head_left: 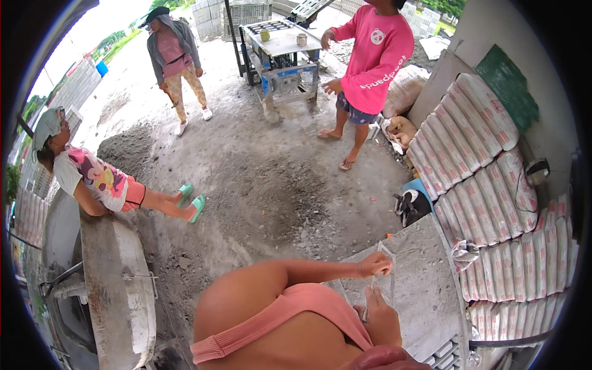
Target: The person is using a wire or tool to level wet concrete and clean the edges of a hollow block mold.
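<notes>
My left hand [375, 265] is closed in a pinch at a thin, clear piece that looks like plastic [393, 271], over a grey dusty slab [425, 262]. Just below it, my right hand [381, 319] has its fingers together and pointing up toward the left hand. Something small and pale shows between its thumb and fingers, too little of it to name. The two hands are close but apart. My left forearm reaches across from the left.
Cement bags [487, 203] are stacked at right. A black-and-white dog [413, 206] lies beyond the slab, a tan dog [401, 131] farther back. Three people stand or lean around: pink shirt [379, 52], grey jacket [172, 52], printed shirt [98, 179]. A machine table [283, 44] stands behind; a mixer-like drum [117, 283], left.
</notes>
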### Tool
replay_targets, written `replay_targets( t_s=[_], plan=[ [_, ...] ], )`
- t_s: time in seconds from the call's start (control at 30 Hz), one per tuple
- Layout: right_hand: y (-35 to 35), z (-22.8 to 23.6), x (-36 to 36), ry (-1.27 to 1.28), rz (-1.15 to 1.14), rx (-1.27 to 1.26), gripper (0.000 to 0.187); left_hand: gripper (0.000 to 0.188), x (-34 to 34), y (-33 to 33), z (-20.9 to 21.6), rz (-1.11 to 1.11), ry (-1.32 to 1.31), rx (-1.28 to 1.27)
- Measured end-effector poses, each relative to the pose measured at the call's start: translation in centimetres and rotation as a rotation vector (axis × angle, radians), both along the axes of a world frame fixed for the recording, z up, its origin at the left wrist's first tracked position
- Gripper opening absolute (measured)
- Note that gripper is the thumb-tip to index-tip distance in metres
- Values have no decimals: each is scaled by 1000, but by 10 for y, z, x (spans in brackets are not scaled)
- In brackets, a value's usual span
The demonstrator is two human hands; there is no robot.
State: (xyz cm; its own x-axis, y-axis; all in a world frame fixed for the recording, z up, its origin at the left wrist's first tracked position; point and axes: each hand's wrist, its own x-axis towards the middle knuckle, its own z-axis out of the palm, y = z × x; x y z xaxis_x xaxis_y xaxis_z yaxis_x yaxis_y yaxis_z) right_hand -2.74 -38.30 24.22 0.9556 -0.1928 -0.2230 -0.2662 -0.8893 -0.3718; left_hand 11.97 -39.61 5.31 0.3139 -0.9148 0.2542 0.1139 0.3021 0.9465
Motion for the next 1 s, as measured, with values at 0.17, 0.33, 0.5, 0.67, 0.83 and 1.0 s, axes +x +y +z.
replay_targets(
  t_s=[0.17,0.33,0.5,0.67,0.83,1.0],
  plan=[
    [3,2,4,33,38,-4,52,27,1,6,6,-59,176,56],
    [4,1,4,43,61,-19,53,26,-1,3,-2,-60,205,15],
    [6,1,6,49,53,-32,53,28,2,2,-7,-92,115,77],
    [7,0,7,38,47,-40,52,32,5,6,4,-83,87,40],
    [9,3,12,38,37,-42,51,32,8,5,4,-105,72,52],
    [10,-1,14,24,4,-19,52,32,11,6,4,-132,86,33]
  ],
)
